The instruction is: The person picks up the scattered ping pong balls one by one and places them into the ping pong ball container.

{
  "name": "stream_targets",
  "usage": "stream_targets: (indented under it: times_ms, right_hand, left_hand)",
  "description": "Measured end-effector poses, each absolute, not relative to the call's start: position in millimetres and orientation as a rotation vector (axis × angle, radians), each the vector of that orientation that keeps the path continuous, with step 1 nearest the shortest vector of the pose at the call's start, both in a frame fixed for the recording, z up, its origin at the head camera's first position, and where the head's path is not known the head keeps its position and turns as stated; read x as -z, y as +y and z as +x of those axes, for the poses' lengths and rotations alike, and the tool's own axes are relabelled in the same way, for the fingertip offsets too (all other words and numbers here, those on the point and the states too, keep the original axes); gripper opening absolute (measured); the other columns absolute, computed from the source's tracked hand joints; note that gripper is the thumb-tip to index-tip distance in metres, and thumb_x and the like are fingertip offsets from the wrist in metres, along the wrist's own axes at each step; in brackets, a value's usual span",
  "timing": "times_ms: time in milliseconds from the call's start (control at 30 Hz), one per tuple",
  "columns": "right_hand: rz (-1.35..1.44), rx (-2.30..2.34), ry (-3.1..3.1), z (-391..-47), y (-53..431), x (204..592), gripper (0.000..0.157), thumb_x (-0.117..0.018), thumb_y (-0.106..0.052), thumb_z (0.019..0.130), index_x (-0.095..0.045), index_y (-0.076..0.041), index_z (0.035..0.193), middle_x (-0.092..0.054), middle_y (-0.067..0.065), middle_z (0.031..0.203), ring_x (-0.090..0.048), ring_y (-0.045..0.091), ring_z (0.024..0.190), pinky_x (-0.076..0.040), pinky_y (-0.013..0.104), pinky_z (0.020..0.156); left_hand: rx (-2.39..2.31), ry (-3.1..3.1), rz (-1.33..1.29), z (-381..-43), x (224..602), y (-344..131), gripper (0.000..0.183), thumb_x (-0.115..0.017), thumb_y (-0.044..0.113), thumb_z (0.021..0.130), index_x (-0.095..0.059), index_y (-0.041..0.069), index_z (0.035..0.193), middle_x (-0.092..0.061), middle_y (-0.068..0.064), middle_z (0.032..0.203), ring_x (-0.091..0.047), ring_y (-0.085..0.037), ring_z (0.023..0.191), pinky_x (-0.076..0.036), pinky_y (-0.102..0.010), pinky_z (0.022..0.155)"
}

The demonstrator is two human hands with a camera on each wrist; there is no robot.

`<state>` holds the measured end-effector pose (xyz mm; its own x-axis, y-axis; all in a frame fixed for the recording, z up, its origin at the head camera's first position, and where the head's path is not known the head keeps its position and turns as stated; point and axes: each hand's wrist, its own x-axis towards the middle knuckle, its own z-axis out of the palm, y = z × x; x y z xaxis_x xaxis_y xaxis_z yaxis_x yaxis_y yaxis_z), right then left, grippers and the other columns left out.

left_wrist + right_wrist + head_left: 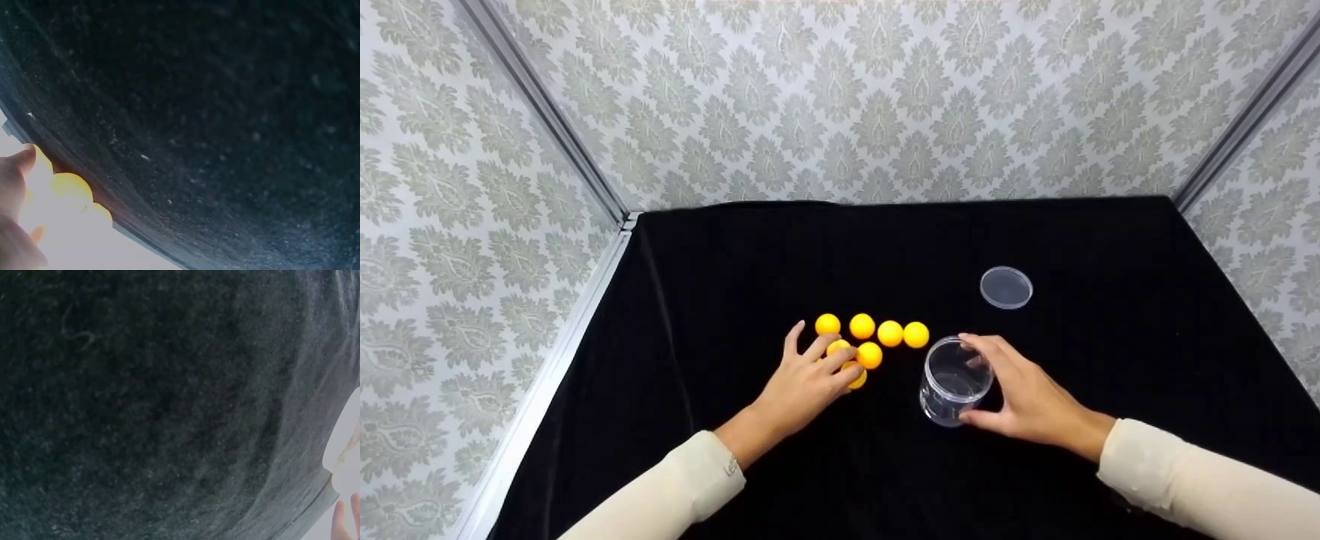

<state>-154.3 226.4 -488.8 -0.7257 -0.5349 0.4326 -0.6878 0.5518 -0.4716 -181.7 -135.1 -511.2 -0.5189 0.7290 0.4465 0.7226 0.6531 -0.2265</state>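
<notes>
Several orange-yellow table tennis balls (862, 325) lie grouped on the black cloth in the head view. My left hand (802, 386) reaches over the near-left balls with its fingers spread, partly covering some of them; whether it touches them is hard to tell. The left wrist view shows balls (72, 188) beside part of that hand (14, 197), washed out by glare. To the right, my right hand (1027, 394) holds a clear plastic jar (941, 405) between thumb and fingers. The jar's open mouth faces up, and no balls show inside. Only fingertips (339, 523) appear in the right wrist view.
A round clear lid (1006, 288) lies flat on the cloth behind the jar, to its right. Black cloth (765, 262) covers the table. Patterned wall panels (840, 97) stand at the back and both sides, with metal frame bars (547, 112) at the corners.
</notes>
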Motion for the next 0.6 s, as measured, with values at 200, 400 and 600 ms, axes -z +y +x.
stream_targets:
  times_ms: [200,400,600]
  right_hand:
    - [1.023,-0.930,-2.553,-154,226,489,0.104,-0.097,-0.031,0.067,-0.042,-0.011,0.153,-0.060,0.010,0.134,-0.070,0.020,0.108,-0.057,0.037,0.094]
    - [1.021,-0.910,-2.552,-154,226,490,0.104,-0.097,-0.031,0.067,-0.042,-0.012,0.153,-0.060,0.008,0.134,-0.070,0.019,0.108,-0.058,0.037,0.093]
    - [1.026,-0.913,-2.541,-154,225,490,0.104,-0.097,-0.029,0.067,-0.041,-0.012,0.154,-0.060,0.009,0.134,-0.071,0.020,0.107,-0.058,0.039,0.092]
  left_hand:
    - [0.057,-2.377,-1.106,-179,507,-134,0.041,-0.086,0.031,0.082,-0.066,0.027,0.117,-0.064,0.007,0.126,-0.057,-0.026,0.126,-0.038,-0.076,0.102]
    - [0.104,-2.400,-1.083,-175,499,-130,0.038,-0.084,0.034,0.084,-0.069,0.028,0.119,-0.065,0.007,0.130,-0.055,-0.025,0.128,-0.035,-0.076,0.105]
    - [0.171,-2.385,-1.067,-172,494,-125,0.037,-0.083,0.036,0.085,-0.069,0.027,0.118,-0.066,0.007,0.128,-0.057,-0.025,0.128,-0.036,-0.076,0.104]
